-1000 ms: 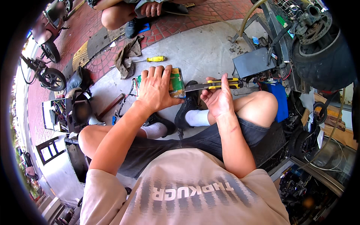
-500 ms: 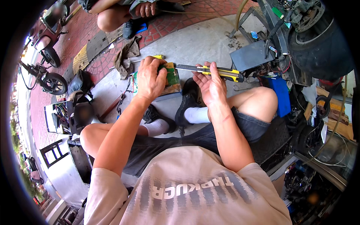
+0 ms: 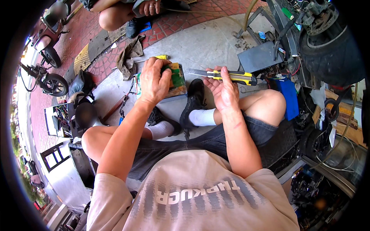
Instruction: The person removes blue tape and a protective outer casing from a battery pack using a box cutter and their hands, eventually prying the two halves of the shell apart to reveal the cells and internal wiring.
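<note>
My right hand [image 3: 222,91] holds a yellow and black utility knife [image 3: 239,77], thumb along its handle. The knife's blade is out and points left, its tip beside the right edge of a box-shaped block [image 3: 177,81]. Green and brown patches cover that block, which sits on the ground between my feet. From above, my left hand [image 3: 155,81] grips it, fingers curled over the top; its fingertips are partly hidden. Thin dark wires [image 3: 133,85] trail from the block's left side. Just beyond my left hand lies a screwdriver [image 3: 160,57] with a yellow handle.
A crumpled brown rag [image 3: 131,57] lies beyond the block, to the left. Another person's knee [image 3: 111,20] and hand [image 3: 149,7] show at the far side. To the right are a grey flat case [image 3: 260,57], a blue panel [image 3: 288,99] and a large wheel [image 3: 327,54].
My right hand has moved slightly right with the knife, drawing the blade away from the block's edge. My left hand stays on the block.
</note>
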A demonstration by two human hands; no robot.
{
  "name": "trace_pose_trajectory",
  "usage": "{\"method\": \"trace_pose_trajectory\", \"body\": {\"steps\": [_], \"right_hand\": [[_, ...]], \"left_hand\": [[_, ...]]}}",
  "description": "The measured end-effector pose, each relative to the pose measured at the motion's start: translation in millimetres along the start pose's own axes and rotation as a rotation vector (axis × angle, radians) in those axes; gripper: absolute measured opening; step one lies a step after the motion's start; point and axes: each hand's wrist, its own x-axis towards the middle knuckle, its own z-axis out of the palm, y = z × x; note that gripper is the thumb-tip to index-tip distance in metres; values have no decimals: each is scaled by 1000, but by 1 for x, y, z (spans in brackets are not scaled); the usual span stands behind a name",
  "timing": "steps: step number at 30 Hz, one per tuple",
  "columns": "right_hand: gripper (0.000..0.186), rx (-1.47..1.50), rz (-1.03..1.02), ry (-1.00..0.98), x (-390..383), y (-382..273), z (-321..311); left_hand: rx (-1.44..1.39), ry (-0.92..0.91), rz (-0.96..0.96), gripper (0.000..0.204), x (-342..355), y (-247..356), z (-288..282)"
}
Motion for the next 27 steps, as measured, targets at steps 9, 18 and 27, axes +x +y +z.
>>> {"method": "trace_pose_trajectory", "body": {"steps": [9,18,27], "right_hand": [[40,-88,-3,-69,-12,-2,-8],[40,-51,-48,-99,-15,3,5],[36,-135,-6,-116,-21,-4,-5]], "left_hand": [[-13,-9,-16,24,0,0,-1],[-50,-26,-38,24,0,-1,-3],[-122,-15,-31,24,-1,-1,-4]]}}
